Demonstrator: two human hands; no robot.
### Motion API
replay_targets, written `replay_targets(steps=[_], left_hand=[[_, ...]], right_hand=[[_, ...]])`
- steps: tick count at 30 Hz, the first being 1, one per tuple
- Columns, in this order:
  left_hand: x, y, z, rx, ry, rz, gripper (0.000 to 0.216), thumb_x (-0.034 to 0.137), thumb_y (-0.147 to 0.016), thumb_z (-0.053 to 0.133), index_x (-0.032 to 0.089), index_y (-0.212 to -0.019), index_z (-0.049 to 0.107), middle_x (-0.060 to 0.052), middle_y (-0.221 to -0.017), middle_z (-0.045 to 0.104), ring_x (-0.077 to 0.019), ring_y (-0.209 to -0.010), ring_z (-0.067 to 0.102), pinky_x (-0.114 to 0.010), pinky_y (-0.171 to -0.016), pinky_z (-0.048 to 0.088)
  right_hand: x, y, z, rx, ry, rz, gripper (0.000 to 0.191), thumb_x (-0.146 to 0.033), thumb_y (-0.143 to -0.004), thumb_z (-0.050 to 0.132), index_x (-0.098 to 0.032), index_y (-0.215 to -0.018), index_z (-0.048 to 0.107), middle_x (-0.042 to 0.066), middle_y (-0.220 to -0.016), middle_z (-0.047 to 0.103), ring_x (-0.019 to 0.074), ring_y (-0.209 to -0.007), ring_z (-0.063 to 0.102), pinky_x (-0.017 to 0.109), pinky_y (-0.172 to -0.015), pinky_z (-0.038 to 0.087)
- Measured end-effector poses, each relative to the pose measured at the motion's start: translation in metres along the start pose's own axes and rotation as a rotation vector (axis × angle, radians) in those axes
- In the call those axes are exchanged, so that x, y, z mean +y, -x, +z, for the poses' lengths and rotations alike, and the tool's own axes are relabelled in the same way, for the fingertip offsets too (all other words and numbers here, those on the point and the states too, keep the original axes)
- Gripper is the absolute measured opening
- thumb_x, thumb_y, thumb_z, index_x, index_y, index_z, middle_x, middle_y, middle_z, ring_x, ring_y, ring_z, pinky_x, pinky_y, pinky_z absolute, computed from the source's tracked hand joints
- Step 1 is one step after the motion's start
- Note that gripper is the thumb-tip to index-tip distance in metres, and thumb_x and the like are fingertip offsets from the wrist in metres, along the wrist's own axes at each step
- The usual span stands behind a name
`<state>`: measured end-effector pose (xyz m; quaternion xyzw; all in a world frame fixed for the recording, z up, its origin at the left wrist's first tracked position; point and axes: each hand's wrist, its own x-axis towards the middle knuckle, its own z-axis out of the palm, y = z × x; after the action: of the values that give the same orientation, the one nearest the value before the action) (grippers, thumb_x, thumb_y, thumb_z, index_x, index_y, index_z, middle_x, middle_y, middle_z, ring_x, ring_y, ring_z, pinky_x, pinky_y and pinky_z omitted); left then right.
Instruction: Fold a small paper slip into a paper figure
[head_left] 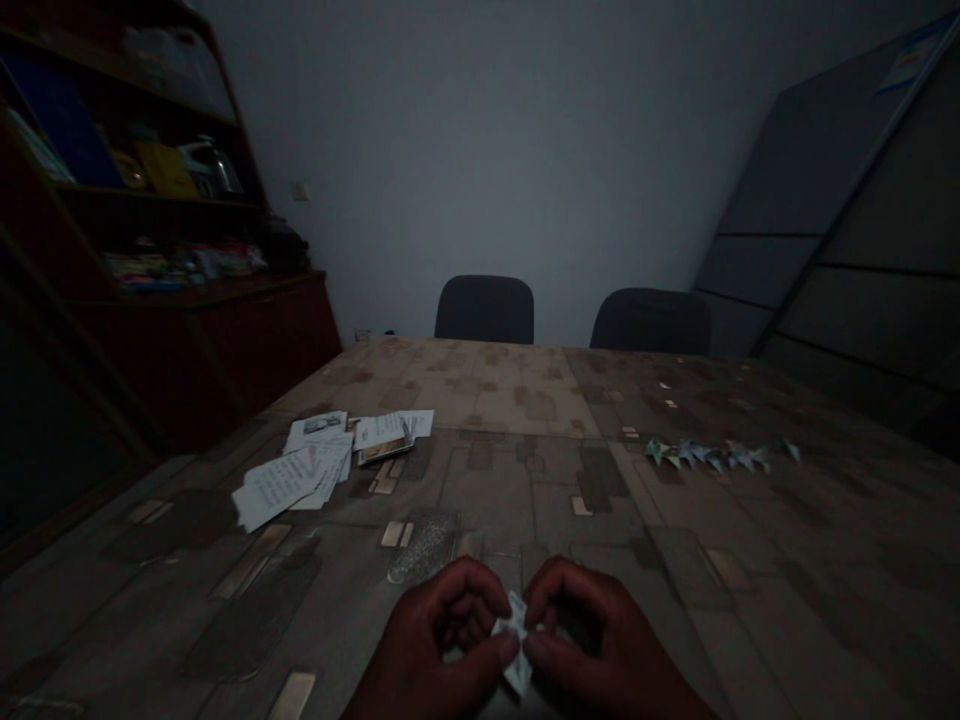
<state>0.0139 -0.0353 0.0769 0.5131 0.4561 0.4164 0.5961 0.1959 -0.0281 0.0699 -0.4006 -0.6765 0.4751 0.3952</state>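
Folded paper: one small, pale, pointed piece (517,678) at the near edge of the view, low and slightly right of centre, between the two hands; one tip points toward the wearer, another away. Print on it too dim to read.
Left hand: left hand (450,625) curled, thumb and index finger closed on the paper's left side; remaining fingers bent in behind.
Right hand: right hand (596,625) mirrors it, thumb and index finger closed on the paper's right side. Thumb tips close together over the middle of the piece.
Tabletop: tabletop (480,490) under a covering patterned with brown and tan rounded rectangles; whole scene dimly lit.
Loose sheets: overlapping fan of printed sheets (279,485) left of the hands and farther out, well apart from them.
Stack: small pile of printed pieces (385,440) just right of the fan, a darker edge showing at its near side.
Paper row: line of small folded shapes (701,455) at right, bunched close; one single shape (792,451) apart at the row's right end.
Chairs: two dark chair backs (484,308) (651,318) beyond the far table edge.
Background: pale wall (495,140); loaded shelf unit (270,335) at left; grey panels (780,190) at right.
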Motion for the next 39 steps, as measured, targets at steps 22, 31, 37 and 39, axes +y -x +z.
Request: replay_targets(steps=[22,31,37,39], left_hand=[[-0.015,-0.001,0.006,0.024,-0.037,-0.018,0.031,0.019,-0.062,0.073,0.021,-0.084,0.05,0.008,-0.06,0.055,-0.0107,-0.054,0.046,-0.021,-0.052,0.032],[-0.021,-0.007,0.004,-0.082,-0.039,-0.078,0.032,0.041,-0.064,0.074,0.017,-0.07,0.054,0.004,-0.061,0.047,-0.0118,-0.056,0.039,-0.024,-0.055,0.028],[-0.016,-0.005,0.0,-0.059,-0.275,-0.044,0.029,0.042,-0.073,0.064,0.018,-0.061,0.054,0.003,-0.057,0.045,-0.0141,-0.056,0.038,-0.026,-0.053,0.025],[-0.014,-0.004,0.0,-0.046,-0.358,0.006,0.028,0.039,-0.074,0.062,0.019,-0.057,0.052,0.003,-0.056,0.044,-0.0144,-0.057,0.039,-0.026,-0.054,0.026]], right_hand=[[0.003,0.004,0.011,0.073,0.049,0.046,0.032,-0.02,-0.072,0.059,-0.018,-0.103,0.061,-0.002,-0.072,0.062,0.0151,-0.066,0.058,0.023,-0.063,0.043],[0.004,0.004,0.011,0.218,0.034,0.046,0.016,-0.025,-0.08,0.058,-0.019,-0.094,0.058,-0.003,-0.068,0.057,0.015,-0.065,0.057,0.023,-0.06,0.04],[0.01,0.004,0.011,0.155,0.072,0.01,0.02,-0.023,-0.077,0.059,-0.017,-0.096,0.062,0.0,-0.075,0.061,0.0165,-0.069,0.06,0.024,-0.065,0.043],[0.011,0.003,0.009,0.109,0.15,-0.033,0.014,-0.02,-0.075,0.061,-0.017,-0.088,0.065,-0.001,-0.073,0.06,0.0157,-0.068,0.058,0.024,-0.064,0.041]])
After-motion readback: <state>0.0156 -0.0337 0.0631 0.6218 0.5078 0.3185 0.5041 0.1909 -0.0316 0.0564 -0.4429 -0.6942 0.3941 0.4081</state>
